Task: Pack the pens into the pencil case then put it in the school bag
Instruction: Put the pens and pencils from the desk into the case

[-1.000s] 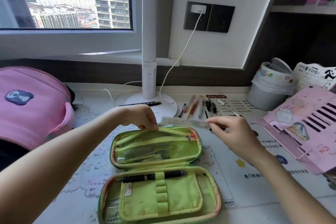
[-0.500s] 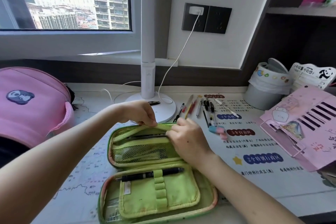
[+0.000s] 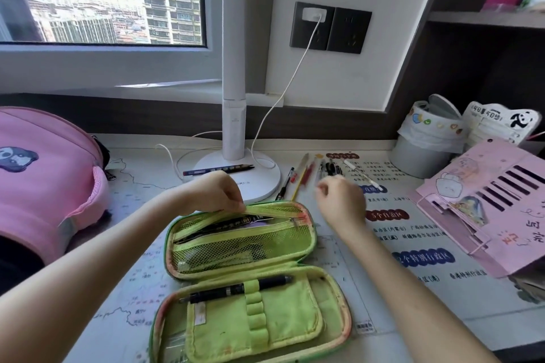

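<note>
A green pencil case (image 3: 309, 247) lies wide open on the desk in front of me. A black pen (image 3: 236, 289) sits in an elastic loop of its near half. The far half has a mesh pocket with a dark flat item showing in its top slot. My left hand (image 3: 215, 194) pinches the top edge of that pocket. My right hand (image 3: 339, 203) hovers just right of the case, fingers curled, nothing visible in it. Several loose pens (image 3: 312, 174) lie beyond it by the lamp base. The pink school bag (image 3: 44, 174) stands at the far left.
A white lamp base (image 3: 262, 180) with a dark pencil (image 3: 218, 169) on it stands behind the case, and a white cable runs to the wall socket. A small bin (image 3: 421, 144) and a pink paper stand (image 3: 495, 200) fill the right side.
My right hand carried a flat ruler-like item to the case, pushed it into the top pocket, then drew back to the right with nothing in it. My left hand stayed on the pocket edge.
</note>
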Demonstrator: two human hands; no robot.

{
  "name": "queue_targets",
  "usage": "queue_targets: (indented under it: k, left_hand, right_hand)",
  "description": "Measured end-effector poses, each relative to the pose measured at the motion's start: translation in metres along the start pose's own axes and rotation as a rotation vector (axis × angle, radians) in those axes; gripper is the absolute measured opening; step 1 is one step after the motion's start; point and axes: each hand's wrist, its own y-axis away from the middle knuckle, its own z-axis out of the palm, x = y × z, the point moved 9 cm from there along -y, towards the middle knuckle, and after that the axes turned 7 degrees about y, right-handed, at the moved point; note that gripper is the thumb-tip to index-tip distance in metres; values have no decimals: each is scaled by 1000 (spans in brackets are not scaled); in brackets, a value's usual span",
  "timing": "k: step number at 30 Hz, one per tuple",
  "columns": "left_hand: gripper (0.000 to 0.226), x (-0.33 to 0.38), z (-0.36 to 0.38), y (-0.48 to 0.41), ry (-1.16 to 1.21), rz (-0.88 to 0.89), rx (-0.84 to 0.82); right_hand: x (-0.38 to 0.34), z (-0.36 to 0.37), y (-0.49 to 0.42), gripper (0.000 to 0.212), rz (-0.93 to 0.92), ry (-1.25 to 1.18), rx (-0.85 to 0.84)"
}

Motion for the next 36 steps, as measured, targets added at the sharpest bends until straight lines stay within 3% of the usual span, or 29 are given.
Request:
queue_targets:
  k: [2,5,9,14,17,20,22,25,27,29,32,36]
  left_hand:
    - [10,4,2,1,-56,27,2]
    - [11,7,1,0,-93,31,1]
    - [7,3,-1,-1,5,15,1]
    - [9,2,-2,0,50,6,-5]
    - [13,3,-1,0,49,16,0]
    - [7,1,-2,1,68,18,1]
    - [7,-1,-2,2,91,8,0]
    - [8,-1,-1,4,120,-6,-2]
    - [9,0,-1,5,103,-8,-1]
    - [9,3,-1,6,81,-1,6]
    - [9,8,-1,8,73,14,15]
    - [10,15,-1,10,-43,54,45]
  right_hand:
    - [30,8,-17,15,100,303,-34]
    - [42,27,-27,19,161,465,-181]
    - [50,37,-30,10,248,487,-238]
    - [50,43,-30,14,319,439,-295]
    - [56,25,-25,17,397,271,-195]
    - [30,-11,-8,19,205,10,-2]
    - [-12,-27,17,14,-129,-95,-46]
    - [-64,-29,60,11,-588,130,-48]
    - [-82,-21,75,12,-744,245,50]
    - [-94,-10,78,23,-776,334,114]
    - [-111,0,71,22,-714,384,171]
    - [-115,-4,59,18,-541,225,211]
